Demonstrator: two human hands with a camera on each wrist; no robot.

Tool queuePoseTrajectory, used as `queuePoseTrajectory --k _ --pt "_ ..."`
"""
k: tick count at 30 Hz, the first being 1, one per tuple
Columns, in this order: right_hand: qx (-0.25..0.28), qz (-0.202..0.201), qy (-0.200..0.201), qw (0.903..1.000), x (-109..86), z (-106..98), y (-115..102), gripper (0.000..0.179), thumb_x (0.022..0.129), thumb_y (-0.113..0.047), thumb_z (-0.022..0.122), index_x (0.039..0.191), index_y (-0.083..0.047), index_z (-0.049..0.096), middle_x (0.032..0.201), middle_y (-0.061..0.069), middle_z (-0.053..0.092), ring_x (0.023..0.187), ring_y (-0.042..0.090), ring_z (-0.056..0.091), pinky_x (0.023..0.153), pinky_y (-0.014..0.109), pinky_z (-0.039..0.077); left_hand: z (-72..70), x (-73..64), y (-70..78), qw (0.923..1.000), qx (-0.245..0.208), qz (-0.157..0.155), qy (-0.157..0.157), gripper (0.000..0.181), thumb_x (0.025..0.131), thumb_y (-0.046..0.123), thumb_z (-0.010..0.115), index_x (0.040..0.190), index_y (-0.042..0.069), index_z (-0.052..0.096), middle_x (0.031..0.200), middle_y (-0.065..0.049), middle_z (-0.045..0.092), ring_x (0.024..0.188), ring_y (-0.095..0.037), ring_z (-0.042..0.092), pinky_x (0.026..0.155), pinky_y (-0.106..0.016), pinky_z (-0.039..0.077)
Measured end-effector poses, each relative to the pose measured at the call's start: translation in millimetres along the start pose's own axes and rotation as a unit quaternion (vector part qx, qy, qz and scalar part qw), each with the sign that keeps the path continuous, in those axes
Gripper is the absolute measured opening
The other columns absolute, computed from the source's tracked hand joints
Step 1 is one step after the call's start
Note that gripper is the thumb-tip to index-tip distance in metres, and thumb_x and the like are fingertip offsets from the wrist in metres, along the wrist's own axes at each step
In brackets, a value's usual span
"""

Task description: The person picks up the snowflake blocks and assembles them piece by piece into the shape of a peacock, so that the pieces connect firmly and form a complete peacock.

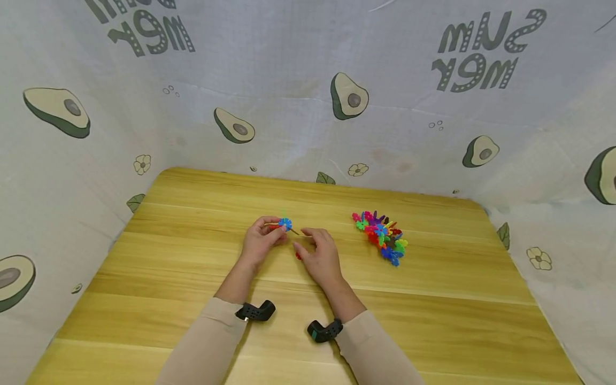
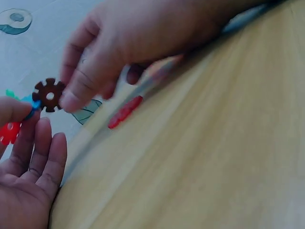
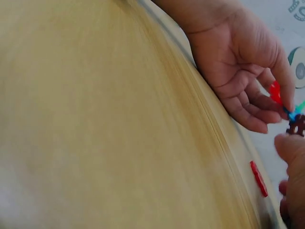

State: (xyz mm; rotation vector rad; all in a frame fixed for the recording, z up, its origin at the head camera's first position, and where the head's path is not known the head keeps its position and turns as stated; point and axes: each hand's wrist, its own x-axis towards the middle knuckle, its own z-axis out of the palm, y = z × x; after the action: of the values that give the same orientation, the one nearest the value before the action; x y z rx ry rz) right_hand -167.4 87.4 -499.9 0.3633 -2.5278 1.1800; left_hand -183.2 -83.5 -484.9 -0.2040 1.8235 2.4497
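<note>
My left hand (image 1: 260, 240) pinches a small joined cluster of plastic snowflake discs between thumb and forefinger. A blue disc (image 1: 285, 223) sits at the fingertips, with a red disc (image 2: 9, 132) and a green disc (image 2: 10, 94) attached behind it. From the blue one a brown notched disc (image 2: 49, 96) sticks out toward my right hand (image 1: 321, 256). That hand's thumb and forefinger are spread apart, their tips right by the brown disc's edge. Below the right thumb, a loose red disc (image 2: 125, 112) lies on the wooden table (image 1: 192, 278), partly hidden in the head view.
To the right of the hands lies a pile of colourful snowflake discs (image 1: 380, 235). A white curtain (image 1: 289, 64) printed with avocados hangs behind and beside the table. Each wrist carries a black strap-on camera (image 1: 324, 331).
</note>
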Motion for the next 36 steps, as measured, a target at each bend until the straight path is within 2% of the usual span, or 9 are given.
queuePoseTrajectory --k 5,13,16,20,24,28,30,33,36 --pt "0.001 -0.091 0.042 0.995 0.4 1 2 0.011 0.088 -0.011 0.08 0.099 -0.008 0.078 0.095 0.006 0.075 0.087 0.02 0.07 0.075 0.034 0.061 2.2 -0.3 -3.0 0.9989 0.044 0.013 -0.005 0.027 0.09 0.002 0.074 0.115 -0.002 0.065 0.091 -0.001 0.07 0.08 -0.013 0.07 0.078 -0.026 0.063" --pt "-0.037 -0.108 0.039 0.9927 0.6 -1 -1 0.006 0.089 -0.012 0.079 0.089 -0.006 0.078 0.085 0.005 0.076 0.082 0.022 0.067 0.071 0.036 0.057 -0.6 -0.1 -2.5 0.9993 0.001 0.017 0.032 0.021 0.092 -0.002 0.07 0.111 -0.002 0.061 0.087 0.002 0.068 0.075 -0.012 0.071 0.073 -0.025 0.063" --pt "-0.052 -0.087 0.035 0.9942 0.3 -2 -2 0.007 0.087 -0.013 0.08 0.088 -0.007 0.077 0.086 0.006 0.076 0.083 0.024 0.067 0.073 0.039 0.057 -2.5 0.5 -1.1 0.9981 -0.03 0.013 0.052 0.017 0.094 -0.003 0.067 0.109 0.0 0.058 0.085 0.002 0.067 0.07 -0.011 0.07 0.07 -0.023 0.063" --pt "-0.11 -0.02 0.002 0.9937 -0.8 -3 -1 0.022 0.086 -0.029 0.082 0.094 -0.01 0.075 0.092 0.006 0.074 0.089 0.026 0.064 0.081 0.041 0.054 -2.3 0.7 -0.2 0.998 -0.042 0.0 0.047 0.017 0.093 -0.005 0.065 0.106 0.002 0.056 0.083 0.001 0.065 0.071 -0.011 0.07 0.071 -0.023 0.062" --pt "-0.165 0.045 -0.073 0.9826 -1.0 -6 -2 0.04 0.083 -0.045 0.082 0.1 -0.011 0.07 0.099 0.008 0.067 0.1 0.029 0.058 0.09 0.042 0.05 -2.0 1.3 -0.7 0.9984 -0.041 -0.005 0.038 0.019 0.093 -0.007 0.064 0.106 0.001 0.054 0.084 0.001 0.063 0.072 -0.011 0.071 0.072 -0.023 0.062" --pt "-0.177 0.063 -0.113 0.9757 0.0 -10 -4 0.042 0.083 -0.05 0.082 0.091 -0.012 0.065 0.09 0.006 0.062 0.094 0.027 0.056 0.086 0.04 0.048 -3.5 1.5 -1.0 0.9993 -0.03 -0.002 0.02 0.027 0.094 -0.008 0.062 0.118 0.0 0.052 0.088 0.001 0.064 0.075 -0.011 0.071 0.075 -0.023 0.063" --pt "-0.147 0.065 -0.111 0.9808 0.3 -10 -4 0.038 0.084 -0.046 0.082 0.087 -0.013 0.064 0.083 0.003 0.06 0.083 0.021 0.056 0.077 0.034 0.048 -3.9 0.8 -0.2 0.9998 -0.02 -0.004 0.008 0.029 0.094 -0.007 0.062 0.122 -0.001 0.053 0.091 -0.001 0.065 0.078 -0.011 0.071 0.077 -0.024 0.063" --pt "-0.038 0.058 -0.073 0.9949 -0.3 -8 -3 0.03 0.086 -0.033 0.083 0.086 -0.012 0.062 0.075 0.002 0.062 0.068 0.012 0.054 0.063 0.024 0.046 -4.2 0.2 -0.3 0.9999 0.001 -0.006 -0.015 0.026 0.095 -0.005 0.063 0.12 -0.004 0.055 0.092 -0.001 0.066 0.078 -0.012 0.07 0.077 -0.024 0.063" --pt "0.088 0.043 -0.024 0.9949 -0.9 -7 -4 0.019 0.088 -0.018 0.081 0.092 -0.008 0.066 0.079 0.006 0.07 0.067 0.012 0.062 0.059 0.019 0.05 -2.9 -0.1 -1.2 0.9992 0.018 -0.007 -0.035 0.02 0.095 -0.003 0.066 0.113 -0.005 0.057 0.088 -0.001 0.067 0.075 -0.01 0.069 0.075 -0.025 0.063"
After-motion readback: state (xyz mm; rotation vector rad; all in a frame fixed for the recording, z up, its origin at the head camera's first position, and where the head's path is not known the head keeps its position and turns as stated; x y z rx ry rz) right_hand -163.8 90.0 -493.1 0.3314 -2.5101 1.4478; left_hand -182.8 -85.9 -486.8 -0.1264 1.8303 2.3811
